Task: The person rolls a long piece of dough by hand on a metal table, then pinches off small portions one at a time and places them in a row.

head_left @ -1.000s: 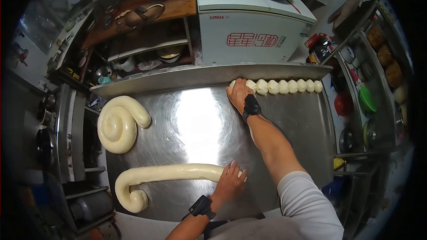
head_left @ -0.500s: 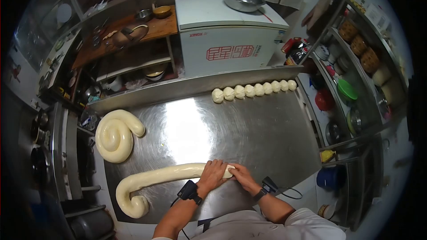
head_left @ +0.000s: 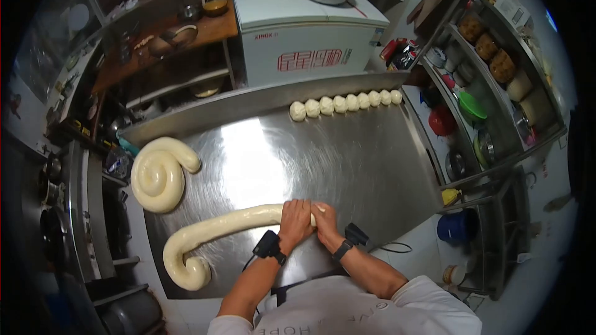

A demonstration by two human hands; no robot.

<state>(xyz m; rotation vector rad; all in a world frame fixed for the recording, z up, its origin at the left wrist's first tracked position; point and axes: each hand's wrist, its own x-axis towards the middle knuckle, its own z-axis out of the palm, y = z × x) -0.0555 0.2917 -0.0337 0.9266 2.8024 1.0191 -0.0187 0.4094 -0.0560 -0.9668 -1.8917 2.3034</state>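
Dough rope lies along the near edge of the steel worktop, curled at its left end. Left hand and right hand both have fingers clenched around its right end. 8 dough balls line the far edge, coiled dough sits left.

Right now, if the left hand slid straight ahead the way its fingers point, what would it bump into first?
The left hand points across the steel table. Bare metal lies ahead, then probably the row of dough balls at the far edge, though depth is uncertain.
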